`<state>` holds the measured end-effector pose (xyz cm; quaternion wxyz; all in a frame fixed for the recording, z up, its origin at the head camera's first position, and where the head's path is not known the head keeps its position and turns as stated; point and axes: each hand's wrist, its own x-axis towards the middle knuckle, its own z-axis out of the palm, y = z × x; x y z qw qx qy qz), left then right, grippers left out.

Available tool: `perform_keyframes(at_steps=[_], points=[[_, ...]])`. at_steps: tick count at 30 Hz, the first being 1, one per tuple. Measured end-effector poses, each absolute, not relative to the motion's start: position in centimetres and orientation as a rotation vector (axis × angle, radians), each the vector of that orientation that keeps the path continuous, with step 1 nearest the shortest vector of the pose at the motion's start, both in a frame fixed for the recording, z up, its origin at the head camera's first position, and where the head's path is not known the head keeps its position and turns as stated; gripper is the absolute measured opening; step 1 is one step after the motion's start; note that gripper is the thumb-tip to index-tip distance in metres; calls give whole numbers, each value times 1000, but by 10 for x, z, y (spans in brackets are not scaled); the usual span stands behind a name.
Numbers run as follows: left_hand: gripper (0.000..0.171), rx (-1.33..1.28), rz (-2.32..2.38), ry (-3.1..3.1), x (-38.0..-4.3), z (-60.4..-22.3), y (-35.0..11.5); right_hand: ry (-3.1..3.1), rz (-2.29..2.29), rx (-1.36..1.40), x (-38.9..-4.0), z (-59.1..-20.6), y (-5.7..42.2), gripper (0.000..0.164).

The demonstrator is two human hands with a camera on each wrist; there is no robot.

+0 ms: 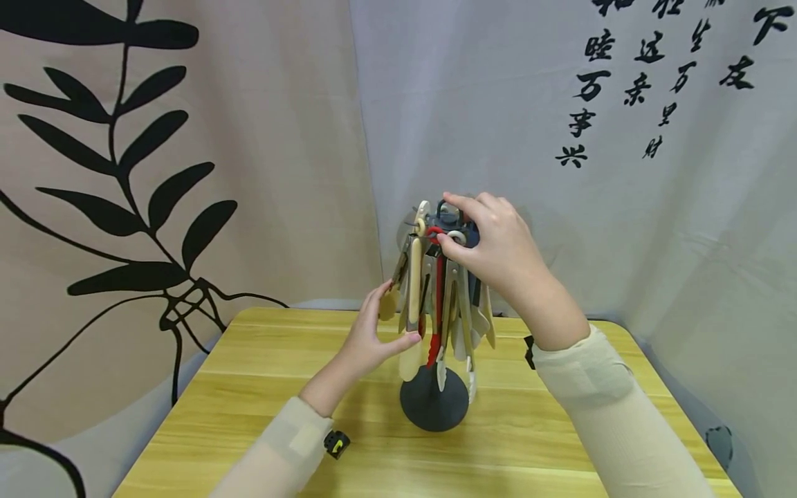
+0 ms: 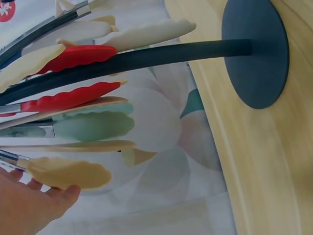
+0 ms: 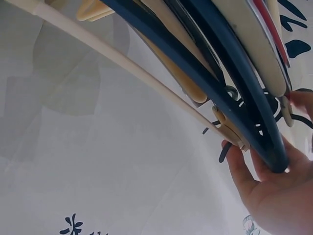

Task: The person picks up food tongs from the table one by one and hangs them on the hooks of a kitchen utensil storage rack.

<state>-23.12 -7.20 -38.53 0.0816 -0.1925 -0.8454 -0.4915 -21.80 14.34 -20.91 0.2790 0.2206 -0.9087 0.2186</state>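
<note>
A dark utensil stand with a round base (image 1: 434, 401) stands upright on the table, hung all round with kitchen tongs and other utensils. My right hand (image 1: 498, 238) grips the stand's top from the right, index finger by the top loop (image 1: 441, 207), thumb in front near a red ring (image 1: 434, 234). In the right wrist view its fingers curl about the hooks and the blue handle (image 3: 264, 132). My left hand (image 1: 367, 339) is spread at the lower left of the bundle. Its fingertips touch yellow-tipped tongs (image 2: 71, 172); red tongs (image 2: 73, 98) and green tongs (image 2: 93, 126) hang beside them.
The wooden table (image 1: 261, 401) reaches back to a pale curtain (image 1: 299, 138) printed with dark leaves and characters. Behind the stand the curtain hangs close to the table's far edge. Each forearm wears a pale sleeve (image 1: 623, 408).
</note>
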Motion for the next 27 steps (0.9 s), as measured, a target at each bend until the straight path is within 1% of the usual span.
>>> perform_keyframes(at_steps=[11, 16, 20, 23, 27], points=[[93, -658, -1537, -2501, -233, -386, -70, -2414, 571, 605, -219, -211, 143, 52], [91, -638, -1562, -2542, -216, -363, -69, -2399, 570, 626, -220, -214, 142, 53], [90, -666, -1547, -2522, -224, -375, -72, -2361, 569, 654, -221, -217, 143, 52], [82, -709, -1544, -2474, -234, -388, -77, -2334, 566, 666, -222, -219, 145, 52], [73, -721, -1545, -2454, -235, -386, -82, -2333, 587, 658, -221, -219, 146, 55]])
